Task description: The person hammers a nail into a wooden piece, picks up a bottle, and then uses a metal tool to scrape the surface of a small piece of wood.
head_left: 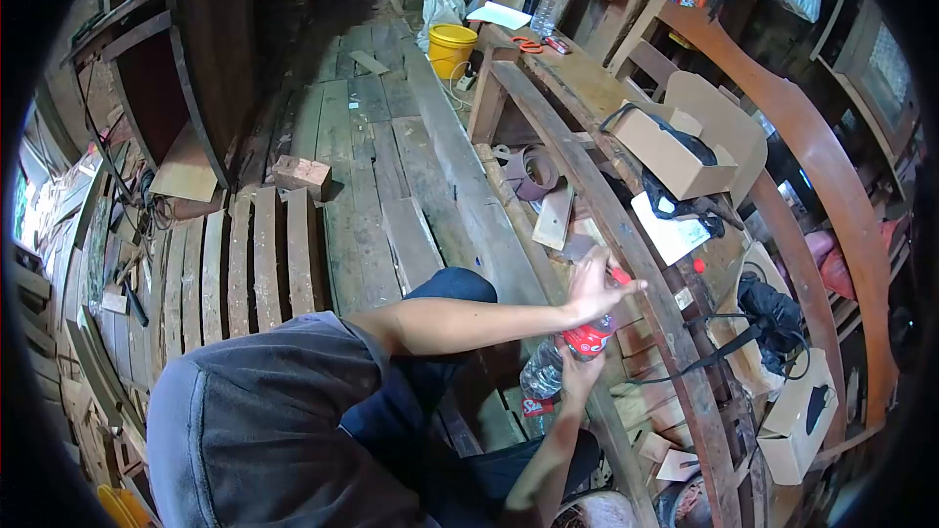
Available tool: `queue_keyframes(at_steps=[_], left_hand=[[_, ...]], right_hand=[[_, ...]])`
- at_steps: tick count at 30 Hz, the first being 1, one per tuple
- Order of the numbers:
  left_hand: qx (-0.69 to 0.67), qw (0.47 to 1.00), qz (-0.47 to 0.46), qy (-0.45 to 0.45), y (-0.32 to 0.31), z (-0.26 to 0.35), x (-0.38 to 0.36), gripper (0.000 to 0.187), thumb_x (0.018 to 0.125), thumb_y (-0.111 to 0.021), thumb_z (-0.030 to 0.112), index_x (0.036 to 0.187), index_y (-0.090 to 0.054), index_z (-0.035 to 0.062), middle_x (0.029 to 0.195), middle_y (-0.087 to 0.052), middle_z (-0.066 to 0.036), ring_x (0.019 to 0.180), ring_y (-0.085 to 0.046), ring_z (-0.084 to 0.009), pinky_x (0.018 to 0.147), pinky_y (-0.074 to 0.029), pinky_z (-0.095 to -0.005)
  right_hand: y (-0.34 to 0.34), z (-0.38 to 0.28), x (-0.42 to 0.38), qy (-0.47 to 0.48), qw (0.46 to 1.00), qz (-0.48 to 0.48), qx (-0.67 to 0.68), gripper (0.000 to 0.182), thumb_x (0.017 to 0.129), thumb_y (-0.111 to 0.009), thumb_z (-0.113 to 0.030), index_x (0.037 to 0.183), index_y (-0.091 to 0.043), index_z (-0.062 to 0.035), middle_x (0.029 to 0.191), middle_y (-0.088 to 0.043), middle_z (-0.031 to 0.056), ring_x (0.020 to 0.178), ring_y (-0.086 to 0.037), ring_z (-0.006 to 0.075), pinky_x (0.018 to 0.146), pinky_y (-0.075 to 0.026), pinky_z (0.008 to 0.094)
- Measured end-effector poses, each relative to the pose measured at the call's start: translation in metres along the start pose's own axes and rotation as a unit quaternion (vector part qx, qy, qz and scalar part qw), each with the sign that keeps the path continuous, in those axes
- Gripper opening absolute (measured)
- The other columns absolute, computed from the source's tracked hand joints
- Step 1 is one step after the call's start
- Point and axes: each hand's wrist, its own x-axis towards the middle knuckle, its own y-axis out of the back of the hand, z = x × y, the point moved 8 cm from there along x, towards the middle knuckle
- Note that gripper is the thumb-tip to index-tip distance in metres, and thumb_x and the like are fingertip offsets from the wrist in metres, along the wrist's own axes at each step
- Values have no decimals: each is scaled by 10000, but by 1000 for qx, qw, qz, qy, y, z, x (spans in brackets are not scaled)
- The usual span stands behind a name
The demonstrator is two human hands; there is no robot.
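Note:
A clear plastic bottle [588, 337] with a red label is held at a tilt between my two hands. My left hand [592, 291] is closed round its upper end, the thumb sticking out to the right and a bit of red [620, 276] showing beside the fingers. Lower down, my right hand [581, 376] grips the bottle from beneath, just under the label. Clear plastic with another red label [536, 408] shows below, left of my right wrist.
A wooden bench frame [626, 225] runs along my right side. On it are a cardboard box [675, 147], black cloth [768, 318] and a small red cap [698, 265]. A yellow bucket [451, 49] stands farther off. Wooden slats [235, 264] and a wood block [302, 176] lie left.

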Motion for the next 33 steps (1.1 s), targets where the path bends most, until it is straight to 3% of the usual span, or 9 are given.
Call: queue_keyframes(at_steps=[4,8,12,15,19,22,23,28,33], left_hand=[[-76,995,13,60,11,-2,19,586,748,-766,563,767,-485,50,759,-577,-118,736,-594,-234,691,-479,-406],[-152,976,-29,154,0,-49,50,540,806,-724,560,780,-488,75,733,-538,-22,705,-515,-95,636,-443,-285],[-112,966,-70,223,6,-61,56,526,830,-689,571,852,-544,66,775,-572,-25,739,-541,-104,667,-459,-299],[-110,974,-56,192,-5,-76,60,511,830,-692,563,846,-568,66,769,-574,-24,730,-543,-102,673,-469,-296],[-122,979,-76,147,-18,-74,57,506,839,-697,534,932,-575,52,717,-561,-22,593,-522,-93,538,-447,-284],[-66,986,-99,116,-20,-69,52,556,829,-702,544,979,-581,22,729,-570,-36,603,-541,-115,546,-456,-296],[-73,986,-87,120,-17,-63,47,616,791,-673,643,738,-527,47,728,-593,-132,718,-572,-229,686,-470,-382],[-48,987,-109,109,-25,-63,41,616,785,-680,634,763,-525,39,830,-622,-166,784,-596,-287,742,-475,-406],[-38,991,-97,83,-29,-68,37,573,790,-702,591,765,-525,47,804,-594,-140,760,-561,-269,712,-460,-396]], right_hand=[[3,-5,-5,-61,997,18,33,552,717,-801,60,1202,-540,27,1095,-625,83,948,-612,156,878,-493,312],[16,-36,-5,20,999,45,13,513,729,-791,49,1187,-560,25,1114,-628,87,966,-612,162,887,-487,319],[36,-89,-12,130,987,85,-39,570,712,-819,-51,1210,-556,45,1117,-632,111,1014,-606,199,953,-453,359],[57,-126,-25,165,965,149,-141,653,695,-829,-53,1258,-516,54,1178,-608,136,1059,-593,222,981,-441,379],[85,-166,-62,196,903,284,-254,896,642,-870,-96,1375,-379,59,1323,-510,193,1205,-518,278,1063,-389,438],[76,-228,-83,314,879,267,-241,1014,638,-876,-98,1436,-263,34,1390,-438,209,1236,-494,312,1062,-398,469],[69,-249,-92,343,868,254,-254,1046,642,-876,-93,1452,-226,24,1401,-419,213,1236,-490,321,1055,-408,474],[42,-332,-125,432,691,237,-528,992,656,-867,-103,1446,-276,8,1400,-430,216,1251,-487,324,1017,-448,494],[43,-385,-143,481,678,269,-487,979,657,-865,-101,1439,-286,10,1393,-437,215,1242,-493,322,1013,-451,494]])
